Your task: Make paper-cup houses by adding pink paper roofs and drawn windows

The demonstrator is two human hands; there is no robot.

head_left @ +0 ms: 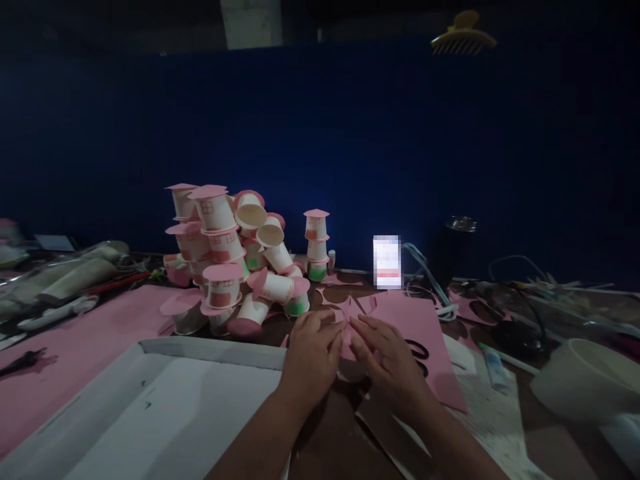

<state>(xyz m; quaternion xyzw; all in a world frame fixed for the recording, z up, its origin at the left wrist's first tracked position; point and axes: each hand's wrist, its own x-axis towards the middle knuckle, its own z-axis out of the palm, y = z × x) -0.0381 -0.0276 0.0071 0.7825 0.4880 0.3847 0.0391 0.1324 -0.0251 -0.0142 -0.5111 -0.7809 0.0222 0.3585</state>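
Both hands meet over the dark table, pinching a piece of pink paper between them. My left hand closes on its left side, thumb and forefinger near the top. My right hand grips the right side with bent fingers. The paper rises to a point between the fingertips; a pale rounded shape, perhaps a paper cup, shows just below it. To the left stands a pile of paper cups with pink paper tops and drawn windows and doors. Three more cups are stacked upright behind my hands.
A white box lid lies front left on pink sheets. On the right are a pink sheet, a glue tube, a roll of tape and a dark bottle. A lit phone leans at the blue partition.
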